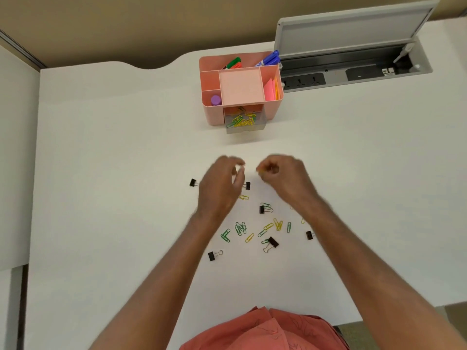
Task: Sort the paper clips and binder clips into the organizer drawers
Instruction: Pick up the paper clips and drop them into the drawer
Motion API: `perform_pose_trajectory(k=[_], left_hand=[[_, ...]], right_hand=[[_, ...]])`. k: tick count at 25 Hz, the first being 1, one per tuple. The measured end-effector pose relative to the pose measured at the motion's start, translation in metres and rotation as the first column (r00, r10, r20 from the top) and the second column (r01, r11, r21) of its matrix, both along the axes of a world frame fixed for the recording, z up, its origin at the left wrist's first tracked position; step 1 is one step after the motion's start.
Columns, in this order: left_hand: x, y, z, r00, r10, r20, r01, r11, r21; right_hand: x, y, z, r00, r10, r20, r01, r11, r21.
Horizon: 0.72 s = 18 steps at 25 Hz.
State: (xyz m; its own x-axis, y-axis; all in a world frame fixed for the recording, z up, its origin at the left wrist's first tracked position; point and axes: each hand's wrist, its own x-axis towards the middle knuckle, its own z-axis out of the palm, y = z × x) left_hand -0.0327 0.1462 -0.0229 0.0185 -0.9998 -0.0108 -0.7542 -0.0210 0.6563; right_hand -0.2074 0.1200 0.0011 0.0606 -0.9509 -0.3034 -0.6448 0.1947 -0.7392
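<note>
My right hand (280,175) is pinching what looks like a yellow paper clip (260,170); my left hand (222,184) is curling loosely, and blur hides whether it holds anything. Remaining paper clips (252,231), light, springy wire, are lying with stiff black binder clips (273,241) on the table (113,173); the open clear drawer (243,121) is holding clips. The marker (269,59) lettering is unreadable.
</note>
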Motion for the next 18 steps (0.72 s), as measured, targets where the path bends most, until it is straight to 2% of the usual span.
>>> perform_pose_trajectory(k=[2,4,7,10,12,15,18], left_hand=[[-0.001,0.04,-0.02,0.997,-0.071,0.032,0.069,0.995,0.073],[-0.003,0.064,-0.037,0.987,-0.126,0.102,0.114,0.987,0.117],[-0.006,0.079,-0.051,0.97,-0.151,0.189,0.141,0.988,0.069],[-0.008,0.076,-0.052,0.974,-0.129,0.186,0.122,0.991,0.051],[-0.007,0.071,-0.051,0.974,-0.131,0.183,0.116,0.989,0.091],[-0.007,0.064,-0.049,0.968,-0.149,0.203,0.119,0.981,0.151],[-0.008,0.059,-0.046,0.958,-0.188,0.214,0.145,0.969,0.202]], right_hand=[[0.007,-0.03,0.024,0.998,-0.041,0.051,0.049,0.987,-0.155],[0.016,-0.062,0.038,0.999,-0.033,0.017,0.037,0.957,-0.289],[0.028,-0.096,0.032,0.981,0.052,-0.187,-0.115,0.93,-0.348],[0.036,-0.106,0.018,0.929,0.128,-0.346,-0.251,0.907,-0.339],[0.035,-0.104,0.014,0.949,0.104,-0.297,-0.217,0.9,-0.377],[0.02,-0.08,0.014,0.994,0.006,-0.111,-0.056,0.891,-0.45],[-0.002,-0.025,0.001,0.997,-0.028,-0.074,0.003,0.945,-0.327]])
